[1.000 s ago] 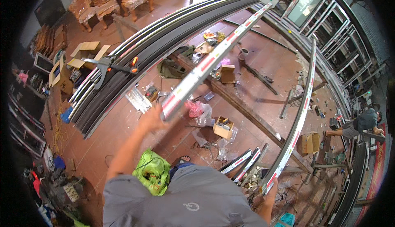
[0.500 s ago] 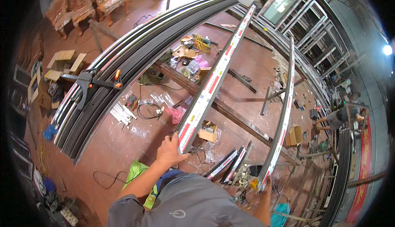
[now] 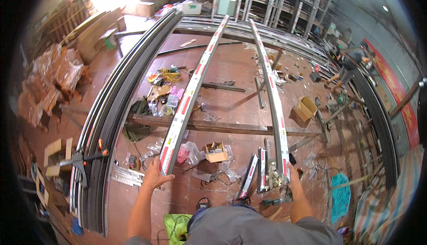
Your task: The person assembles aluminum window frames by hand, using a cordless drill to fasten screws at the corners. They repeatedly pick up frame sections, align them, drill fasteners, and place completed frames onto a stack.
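While left fingers [image 3: 155,164] grasp one bar [image 3: 188,94] and right fingers [image 3: 292,169] another bar [image 3: 271,91], red printed labels [image 3: 166,154] line both.

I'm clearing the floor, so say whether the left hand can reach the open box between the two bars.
Probably not: the left hand touches the near end of the left bar, which lies between it and the box, apparently down on the floor.

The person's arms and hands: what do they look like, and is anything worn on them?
The left hand and right hand are ungloved. Both forearms are uncovered, with no watch, cable or marking visible. Grey sleeves end above them. Any small ring is too fine to make out.
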`<control>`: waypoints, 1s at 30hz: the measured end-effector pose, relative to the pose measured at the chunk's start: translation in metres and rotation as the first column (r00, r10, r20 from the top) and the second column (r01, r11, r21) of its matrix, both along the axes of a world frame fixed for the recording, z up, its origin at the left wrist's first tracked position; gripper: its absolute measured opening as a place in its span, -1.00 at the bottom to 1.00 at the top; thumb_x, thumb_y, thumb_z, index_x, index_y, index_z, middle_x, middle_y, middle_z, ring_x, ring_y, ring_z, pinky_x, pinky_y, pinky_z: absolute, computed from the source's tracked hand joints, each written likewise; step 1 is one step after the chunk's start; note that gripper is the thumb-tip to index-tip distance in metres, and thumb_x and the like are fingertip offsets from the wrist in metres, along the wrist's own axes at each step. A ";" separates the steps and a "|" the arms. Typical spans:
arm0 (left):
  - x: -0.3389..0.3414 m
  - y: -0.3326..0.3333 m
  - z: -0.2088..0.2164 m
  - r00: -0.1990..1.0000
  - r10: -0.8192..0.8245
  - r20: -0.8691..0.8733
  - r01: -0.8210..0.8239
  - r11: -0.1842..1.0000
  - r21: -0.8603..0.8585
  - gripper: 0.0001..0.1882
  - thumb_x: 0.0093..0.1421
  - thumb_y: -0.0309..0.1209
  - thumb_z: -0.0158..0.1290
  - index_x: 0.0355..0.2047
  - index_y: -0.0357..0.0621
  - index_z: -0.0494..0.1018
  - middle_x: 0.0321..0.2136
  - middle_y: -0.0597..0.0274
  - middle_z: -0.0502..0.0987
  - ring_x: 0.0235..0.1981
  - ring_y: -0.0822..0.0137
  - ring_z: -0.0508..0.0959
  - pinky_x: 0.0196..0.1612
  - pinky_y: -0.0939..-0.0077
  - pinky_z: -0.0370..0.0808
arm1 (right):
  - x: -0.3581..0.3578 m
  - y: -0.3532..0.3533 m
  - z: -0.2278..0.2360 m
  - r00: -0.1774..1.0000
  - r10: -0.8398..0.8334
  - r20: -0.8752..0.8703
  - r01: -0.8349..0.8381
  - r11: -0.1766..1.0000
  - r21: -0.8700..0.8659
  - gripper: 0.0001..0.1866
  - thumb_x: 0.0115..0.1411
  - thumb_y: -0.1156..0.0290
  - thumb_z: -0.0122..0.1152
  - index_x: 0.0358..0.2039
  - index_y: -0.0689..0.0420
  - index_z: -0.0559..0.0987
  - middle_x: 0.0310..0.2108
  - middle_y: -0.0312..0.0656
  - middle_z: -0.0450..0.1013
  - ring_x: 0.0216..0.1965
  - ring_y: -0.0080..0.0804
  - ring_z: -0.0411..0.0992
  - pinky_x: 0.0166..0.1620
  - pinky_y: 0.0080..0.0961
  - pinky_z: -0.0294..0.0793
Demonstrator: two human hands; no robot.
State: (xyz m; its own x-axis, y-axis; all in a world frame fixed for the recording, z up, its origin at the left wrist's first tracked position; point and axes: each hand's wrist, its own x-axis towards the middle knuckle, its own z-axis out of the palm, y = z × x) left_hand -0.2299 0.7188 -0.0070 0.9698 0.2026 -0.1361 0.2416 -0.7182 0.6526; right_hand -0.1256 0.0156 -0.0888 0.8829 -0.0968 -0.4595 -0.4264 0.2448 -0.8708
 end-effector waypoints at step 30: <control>0.035 -0.466 0.050 0.989 0.105 0.102 -0.116 0.987 0.114 -0.25 -0.09 -0.25 0.40 0.09 -0.36 0.42 -0.21 -0.27 0.65 -0.16 -0.26 0.66 -0.04 0.02 0.56 | 0.024 -0.028 0.000 0.949 0.306 0.076 -0.274 0.921 -0.277 -0.15 0.11 -0.33 0.40 0.03 0.27 0.68 -0.27 -0.12 0.64 -0.25 -0.35 0.54 -0.09 -0.32 0.51</control>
